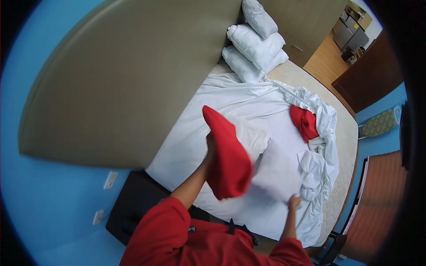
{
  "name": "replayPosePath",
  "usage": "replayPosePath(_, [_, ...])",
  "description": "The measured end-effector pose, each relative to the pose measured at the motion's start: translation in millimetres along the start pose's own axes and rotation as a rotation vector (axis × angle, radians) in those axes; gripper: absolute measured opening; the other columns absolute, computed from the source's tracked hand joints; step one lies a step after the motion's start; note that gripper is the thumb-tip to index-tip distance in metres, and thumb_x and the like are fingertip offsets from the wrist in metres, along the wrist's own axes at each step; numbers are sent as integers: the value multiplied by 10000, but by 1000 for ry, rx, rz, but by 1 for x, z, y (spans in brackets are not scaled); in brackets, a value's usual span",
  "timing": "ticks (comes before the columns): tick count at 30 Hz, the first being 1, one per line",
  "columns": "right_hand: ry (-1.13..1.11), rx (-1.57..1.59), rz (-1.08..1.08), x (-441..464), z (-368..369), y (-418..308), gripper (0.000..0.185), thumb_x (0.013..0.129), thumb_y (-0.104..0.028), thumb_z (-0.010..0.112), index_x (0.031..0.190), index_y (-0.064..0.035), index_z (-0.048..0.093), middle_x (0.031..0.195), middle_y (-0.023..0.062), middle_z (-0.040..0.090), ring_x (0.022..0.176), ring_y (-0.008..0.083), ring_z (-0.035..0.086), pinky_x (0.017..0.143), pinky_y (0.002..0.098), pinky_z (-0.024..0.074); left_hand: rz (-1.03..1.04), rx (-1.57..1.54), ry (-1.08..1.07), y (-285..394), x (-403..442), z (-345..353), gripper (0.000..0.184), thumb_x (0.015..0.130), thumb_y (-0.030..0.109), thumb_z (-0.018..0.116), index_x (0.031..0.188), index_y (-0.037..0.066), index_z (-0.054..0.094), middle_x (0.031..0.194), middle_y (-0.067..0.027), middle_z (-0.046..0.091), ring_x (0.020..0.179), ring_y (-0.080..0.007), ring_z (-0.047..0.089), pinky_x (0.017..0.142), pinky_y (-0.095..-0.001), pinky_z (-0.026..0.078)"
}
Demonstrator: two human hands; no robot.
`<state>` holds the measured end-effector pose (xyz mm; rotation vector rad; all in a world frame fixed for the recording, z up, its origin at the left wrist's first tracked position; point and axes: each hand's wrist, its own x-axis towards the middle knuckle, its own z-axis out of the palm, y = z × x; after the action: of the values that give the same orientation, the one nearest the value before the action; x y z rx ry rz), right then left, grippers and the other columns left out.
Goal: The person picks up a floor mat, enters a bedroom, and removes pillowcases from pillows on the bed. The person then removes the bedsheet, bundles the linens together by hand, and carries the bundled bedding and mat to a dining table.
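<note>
A red cloth [228,155] hangs in the air over the bed, gripped by my left hand [211,148], whose fingers are mostly behind the cloth. Lower right, my right hand [293,201] is closed on the corner of a white pillow [278,170], which is tilted above the white sheet [239,208]. Between the two, a folded cream cloth [250,135] lies on the bed. The pillow and the red cloth's lower edge are slightly blurred.
White pillows [257,48] are stacked at the bed's far end by the padded headboard [115,80]. Another red cloth [304,123] and a crumpled white cloth [312,170] lie on the right. An ironing board [379,124] stands by the blue wall.
</note>
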<state>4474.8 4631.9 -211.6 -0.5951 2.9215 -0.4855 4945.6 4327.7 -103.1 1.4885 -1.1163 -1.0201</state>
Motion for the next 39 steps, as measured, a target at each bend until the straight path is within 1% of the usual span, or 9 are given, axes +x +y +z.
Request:
replayPosePath(4, [-105,245,454,-125,31,73,456,750,-243,524,1023,118,470,1003,260,523,901,336,526,787,367,411,-100,72,-158,-85,87,18,295,784,212,514,922,-49,515,819,-173,590,748,-242,574,637,-361,440])
replayPosePath(8, [-298,373,519,-170,-9,114,337,739,-142,525,960,112,498,974,209,545,868,262,526,749,348,413,145,1185,-255,-205,143,-72,580,763,261,560,1216,-6,316,1195,-208,380,1077,-338,395,845,-450,369])
replayPosePath(9, [-259,161,506,-181,-21,95,379,783,-240,489,990,77,469,783,158,555,619,236,545,420,348,417,296,1306,-239,-224,150,-80,622,748,263,583,1231,2,291,1277,-205,273,1126,-325,345,884,-424,341])
replayPosePath(10, [-225,111,460,-180,-16,96,362,782,-244,489,960,71,478,749,148,549,582,224,534,398,344,403,298,1324,-299,-213,153,-83,627,753,243,578,1250,14,272,1318,-188,219,1139,-323,335,914,-416,310])
replayPosePath(13, [-179,29,308,-157,7,156,298,778,-254,483,810,42,504,581,89,502,428,172,462,319,323,337,503,1285,-236,-223,164,-80,387,764,146,508,1118,36,400,1182,-116,378,1047,-271,401,856,-387,341])
replayPosePath(20, [-398,-20,417,-170,-32,46,255,727,-179,519,713,76,516,568,125,526,490,199,518,390,334,389,546,1003,-198,-237,196,-71,101,789,110,434,864,49,462,801,-126,546,789,-274,522,682,-407,388])
replayPosePath(28, [-497,159,426,-175,-24,68,284,763,-227,513,773,57,528,595,86,514,472,157,472,365,311,348,138,1294,-586,-189,59,-108,613,699,615,460,803,19,560,748,-195,590,742,-365,569,680,-438,435])
replayPosePath(32, [-510,327,377,-167,-20,101,301,765,-216,526,818,80,528,634,101,541,513,167,489,409,315,382,66,1345,-556,-163,-40,-119,175,699,223,593,752,57,611,769,-172,595,763,-324,576,680,-414,443])
replayPosePath(39, [-165,938,243,-98,-145,82,376,778,-174,541,986,122,442,931,179,526,828,204,488,743,314,398,45,1272,-304,-75,-189,-109,179,649,55,526,788,93,631,776,-164,597,778,-325,572,706,-407,452])
